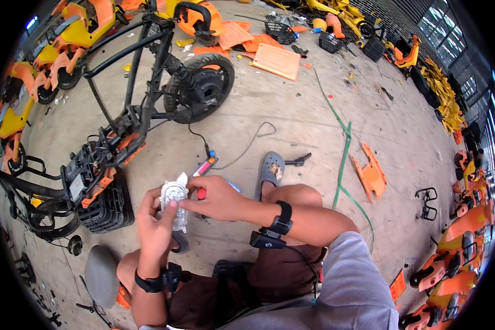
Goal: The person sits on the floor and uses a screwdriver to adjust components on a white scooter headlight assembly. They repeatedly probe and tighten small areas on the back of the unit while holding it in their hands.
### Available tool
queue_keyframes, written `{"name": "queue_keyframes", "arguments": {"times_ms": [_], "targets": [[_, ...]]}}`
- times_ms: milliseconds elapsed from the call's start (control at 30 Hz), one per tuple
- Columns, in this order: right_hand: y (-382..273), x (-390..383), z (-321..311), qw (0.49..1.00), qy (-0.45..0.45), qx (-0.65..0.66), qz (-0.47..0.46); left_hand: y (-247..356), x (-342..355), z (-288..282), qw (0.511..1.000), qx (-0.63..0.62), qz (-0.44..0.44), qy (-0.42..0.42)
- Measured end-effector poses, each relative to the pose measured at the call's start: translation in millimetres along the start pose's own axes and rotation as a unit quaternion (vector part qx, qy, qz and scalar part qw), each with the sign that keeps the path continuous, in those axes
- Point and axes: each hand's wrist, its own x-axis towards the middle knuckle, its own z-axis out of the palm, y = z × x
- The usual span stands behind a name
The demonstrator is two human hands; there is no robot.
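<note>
My left hand [155, 217] grips a small silver, oval part [175, 219] with a ridged face, held upright above my lap. My right hand [209, 195] has its thumb on that part and its fingers curled around a small red item [201, 193], which looks like a tool handle and is mostly hidden. Just beyond my hands on the floor lie a long, multicoloured cylinder with a blue cap [206, 165] and a thin pale blue item [232, 183]. A black cable runs from near the cylinder to the bike frame.
A black bike frame [115, 110] with wheel and basket [107, 203] stands left. My grey clog [270, 168] is ahead. Orange panels [371, 173], green strap [344, 157], black rack [426, 203] and grey seat [102, 275] lie around. Orange-yellow scooters [445, 283] line both sides.
</note>
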Motion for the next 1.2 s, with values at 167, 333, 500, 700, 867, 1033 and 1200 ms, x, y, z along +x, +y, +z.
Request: {"name": "queue_keyframes", "arguments": {"times_ms": [167,333,500,700,867,1033,1200], "targets": [[-11,-1,-4,0.999,-0.008,-0.035,-0.012,-2,-9,1,0.997,0.071,0.037,0.006],[-1,-2,-6,0.999,-0.002,-0.03,-0.025,-4,-10,0,0.995,0.097,0.022,-0.018],[-9,-2,-5,1.0,-0.013,-0.003,-0.01,3,-12,-5,0.997,0.024,-0.052,-0.057],[-7,-1,-6,0.999,-0.03,0.015,-0.004,1,-11,-5,0.987,-0.112,-0.1,-0.061],[-6,-1,-12,1.0,-0.027,0.015,0.003,-5,-9,-3,0.983,-0.123,-0.109,-0.076],[-2,0,-8,0.998,0.036,0.013,-0.041,1,-8,-4,0.986,-0.114,-0.107,-0.064],[-5,4,-8,0.978,0.179,-0.076,-0.075,-7,-1,-5,0.988,-0.108,-0.112,-0.001]]}}
